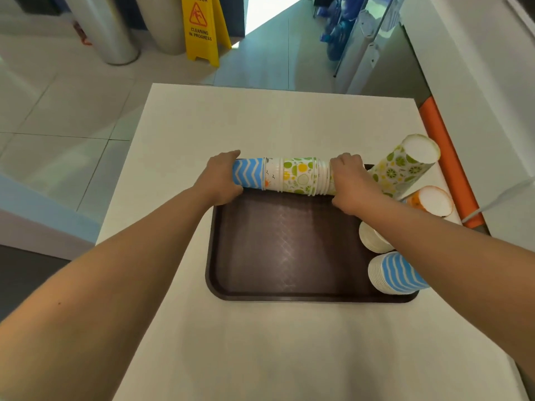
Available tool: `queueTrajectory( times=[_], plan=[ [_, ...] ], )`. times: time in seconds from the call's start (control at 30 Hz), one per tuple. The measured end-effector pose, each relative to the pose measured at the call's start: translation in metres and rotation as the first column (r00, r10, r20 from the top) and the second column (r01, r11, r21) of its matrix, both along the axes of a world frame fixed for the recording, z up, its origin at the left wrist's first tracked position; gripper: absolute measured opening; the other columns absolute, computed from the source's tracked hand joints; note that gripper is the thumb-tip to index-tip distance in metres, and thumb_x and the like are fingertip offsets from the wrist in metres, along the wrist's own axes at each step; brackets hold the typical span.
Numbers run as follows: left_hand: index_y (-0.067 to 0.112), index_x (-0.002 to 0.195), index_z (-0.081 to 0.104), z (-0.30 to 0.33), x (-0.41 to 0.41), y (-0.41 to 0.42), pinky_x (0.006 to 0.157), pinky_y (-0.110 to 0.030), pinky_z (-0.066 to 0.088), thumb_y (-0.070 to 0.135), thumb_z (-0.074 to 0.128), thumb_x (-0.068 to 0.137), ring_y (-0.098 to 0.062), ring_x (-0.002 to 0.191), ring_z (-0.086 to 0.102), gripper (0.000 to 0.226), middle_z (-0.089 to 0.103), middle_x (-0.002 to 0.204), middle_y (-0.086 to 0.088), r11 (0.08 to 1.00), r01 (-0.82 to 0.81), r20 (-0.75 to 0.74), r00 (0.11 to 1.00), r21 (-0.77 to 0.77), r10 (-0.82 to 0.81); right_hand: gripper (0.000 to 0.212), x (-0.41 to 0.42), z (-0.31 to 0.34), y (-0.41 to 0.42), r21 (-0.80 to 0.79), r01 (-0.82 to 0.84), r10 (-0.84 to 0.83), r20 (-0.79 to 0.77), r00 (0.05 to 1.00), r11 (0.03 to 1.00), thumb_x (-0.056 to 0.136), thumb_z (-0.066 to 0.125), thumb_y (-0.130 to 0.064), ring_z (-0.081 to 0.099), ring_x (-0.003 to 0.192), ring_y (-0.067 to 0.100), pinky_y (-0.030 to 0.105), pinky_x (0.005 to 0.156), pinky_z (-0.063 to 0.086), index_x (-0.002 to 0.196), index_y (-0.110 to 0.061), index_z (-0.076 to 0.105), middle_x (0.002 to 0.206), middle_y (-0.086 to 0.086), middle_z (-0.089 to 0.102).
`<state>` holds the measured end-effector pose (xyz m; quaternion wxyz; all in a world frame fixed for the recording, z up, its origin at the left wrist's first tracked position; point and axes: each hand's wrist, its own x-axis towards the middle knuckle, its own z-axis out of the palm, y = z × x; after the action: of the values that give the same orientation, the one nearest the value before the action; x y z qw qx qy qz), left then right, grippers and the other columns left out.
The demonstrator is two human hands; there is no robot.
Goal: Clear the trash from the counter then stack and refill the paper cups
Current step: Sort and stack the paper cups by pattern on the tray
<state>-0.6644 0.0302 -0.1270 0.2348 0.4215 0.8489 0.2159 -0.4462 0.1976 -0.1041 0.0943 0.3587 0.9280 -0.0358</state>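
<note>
On the counter (260, 125), both hands' grips (221, 180) (351, 185) clasp, hiding, the cup stack's (292, 176) ends.

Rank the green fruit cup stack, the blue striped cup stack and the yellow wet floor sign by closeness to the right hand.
From the right hand:
1. Green fruit cup stack, just beside it, tray's far right corner.
2. Blue striped cup stack, tray's near right corner.
3. Yellow wet floor sign, on the floor beyond the counter.

Mixed-pattern nested cup stack (292, 176) lying sideways over brown tray's (289, 250) far edge, four inverted stacks at right

hands (221, 180) gripping cup stack (289, 176), brown tray (289, 250)
</note>
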Motion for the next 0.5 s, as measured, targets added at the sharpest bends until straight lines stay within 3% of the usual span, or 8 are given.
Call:
queueTrajectory(
  times=[0.17,0.27,0.37,0.5],
  plan=[
    [0.005,0.134,0.054,0.001,-0.002,0.0,0.095,-0.035,0.043,0.011,0.071,0.081,-0.033,0.119,0.053,0.056,0.056,0.129,-0.018,0.997,0.04,-0.05,0.998,0.061,-0.037,0.049,-0.001,-0.002,0.007,0.046,-0.002,0.004,-0.045,0.999,0.999,0.073,0.063,0.009,0.04,0.115,0.03,0.033,0.077,0.04,0.118,-0.003,0.048,0.121,0.014,0.046],
    [0.012,0.133,0.053,0.005,-0.006,-0.013,0.09,-0.026,0.042,0.019,0.077,0.077,-0.024,0.115,0.055,0.061,0.055,0.128,-0.01,0.993,0.053,-0.012,0.999,0.109,-0.052,0.05,0.002,0.0,0.01,0.01,-0.001,0.002,-0.085,0.996,1.0,0.074,0.065,0.005,0.041,0.115,0.029,0.039,0.082,0.046,0.12,-0.004,0.05,0.12,0.013,0.048],
    [0.017,0.126,0.056,0.016,-0.006,-0.032,0.09,-0.028,0.051,0.032,0.079,0.066,-0.015,0.106,0.06,0.067,0.058,0.122,-0.001,0.978,-0.023,0.102,0.995,0.209,0.002,0.052,0.008,0.002,0.006,-0.035,-0.013,0.009,-0.133,0.991,0.999,0.076,0.068,-0.002,0.042,0.117,0.027,0.039,0.082,0.047,0.124,-0.008,0.051,0.122,0.01,0.049],
    [0.023,0.118,0.059,0.042,-0.002,-0.05,0.089,-0.029,0.055,0.032,0.079,0.063,-0.009,0.097,0.063,0.059,0.063,0.111,0.008,0.896,-0.216,0.264,0.957,0.387,0.117,0.051,0.017,-0.001,-0.009,-0.157,-0.017,-0.037,-0.335,0.941,0.987,0.073,0.075,-0.017,0.05,0.111,0.026,0.038,0.083,0.047,0.121,-0.013,0.058,0.117,0.008,0.057]
  ],
)
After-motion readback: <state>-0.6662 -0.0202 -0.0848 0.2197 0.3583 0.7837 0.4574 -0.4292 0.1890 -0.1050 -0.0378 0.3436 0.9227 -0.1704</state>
